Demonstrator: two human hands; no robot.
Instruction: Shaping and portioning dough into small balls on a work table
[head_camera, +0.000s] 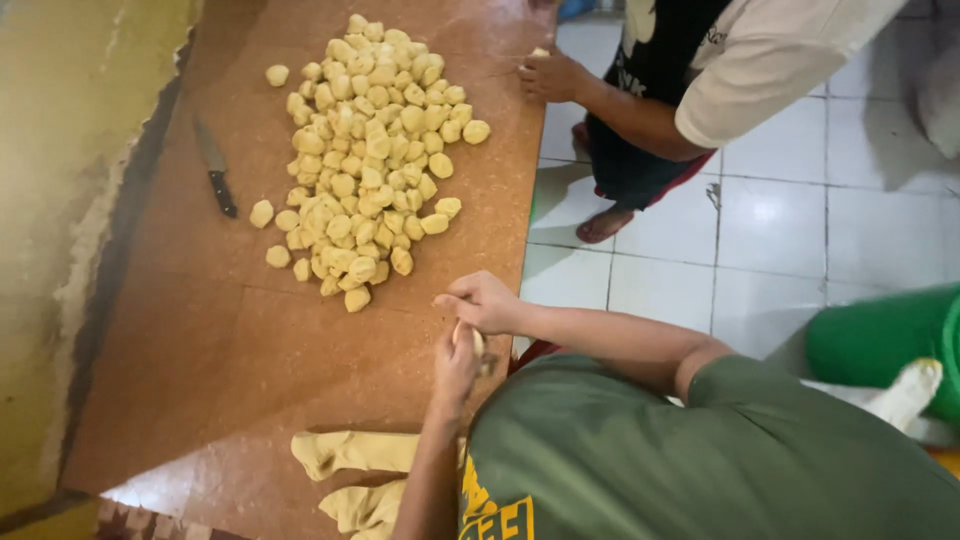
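Observation:
My left hand (455, 365) and my right hand (485, 300) meet at the near edge of a brown table (200, 340). Together they pinch a small pale dough piece (477, 342), which the fingers mostly hide. A large pile of small yellowish dough balls (365, 150) lies further along the table, about a hand's width from my right hand. Two long strips of uncut dough (355, 450) lie on the table beside my left forearm.
A black-handled knife (215, 165) lies left of the pile. Another person in a white shirt and dark apron stands at the table's far right edge, one hand (550, 75) on a dough piece. A green container (880, 340) stands on the white tiled floor (780, 230).

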